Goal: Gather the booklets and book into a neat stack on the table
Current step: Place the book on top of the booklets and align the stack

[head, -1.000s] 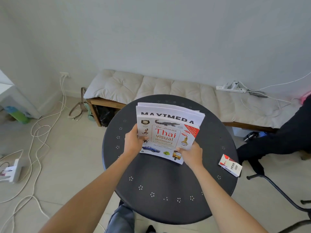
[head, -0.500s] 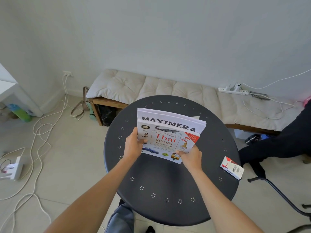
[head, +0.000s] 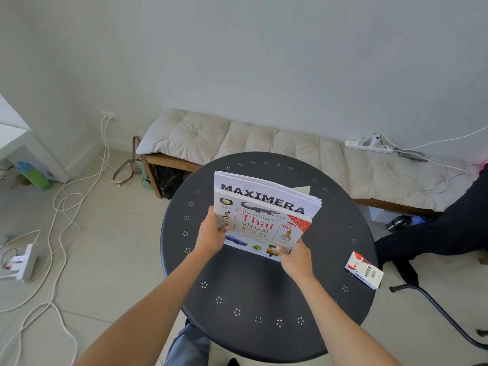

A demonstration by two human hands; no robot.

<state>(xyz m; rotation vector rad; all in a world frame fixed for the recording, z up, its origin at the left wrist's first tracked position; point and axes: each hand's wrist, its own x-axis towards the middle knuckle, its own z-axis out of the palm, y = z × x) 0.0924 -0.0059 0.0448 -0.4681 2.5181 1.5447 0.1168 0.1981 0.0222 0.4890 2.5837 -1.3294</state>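
Observation:
I hold a bundle tilted up on edge over the round black table (head: 264, 299). In front is a white book (head: 260, 224) titled "the ultimate Thai visual dictionary". Behind it stand several white booklets (head: 266, 192), the nearest printed "MAXIMERA"; a beige sheet corner pokes out at their back right. My left hand (head: 211, 233) grips the bundle's left edge. My right hand (head: 294, 257) grips its lower right corner. The bundle's bottom edge is hidden behind my hands, so whether it touches the table I cannot tell.
A small red and white carton (head: 364, 270) marked "VESS" lies at the table's right edge. Beyond the table stands a cushioned wooden bench (head: 237, 138) with a power strip (head: 369, 145). Cables (head: 60, 207) trail over the floor at left. A person's dark-clothed leg (head: 449, 228) is at right.
The bundle stays gripped in both hands. It has tipped slightly more upright, showing more of the MAXIMERA booklet and a beige corner behind.

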